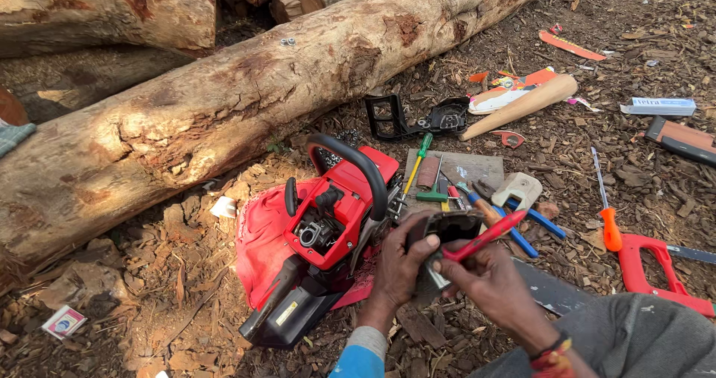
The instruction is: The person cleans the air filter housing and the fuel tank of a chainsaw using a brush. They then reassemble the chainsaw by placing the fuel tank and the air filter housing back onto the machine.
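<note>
1. Clearly the work is mid-way: the left hand [395, 266] is clenched around a small black chainsaw part [446, 229], gripping it from the left side and holding it up off the ground.
2. Just to the right of it, the right hand [488, 277] pinches a red-handled tool [483, 236] whose shaft angles across the top of the black part; whether its tip is seated in a screw I cannot tell.
3. Immediately left of the left hand, the red chainsaw body [335, 214] lies on a red cloth [261, 236] with its top cover off and its inner workings bare, so I judge that stripping down is done and refitting is left.
4. Just beyond the hands, a flat board [466, 169] carries a green-handled screwdriver [419, 158], a green T-handled wrench [434, 188] and other small tools.
5. Farther ahead of the hands, a detached black handle piece [410, 117] and a wooden mallet [522, 106] rest on the bark chips, apart from the saw.
6. To the right of the right hand lie an orange-handled file [608, 210] and a red-framed handsaw [652, 270].
7. Beyond everything runs a large log [224, 102].
</note>
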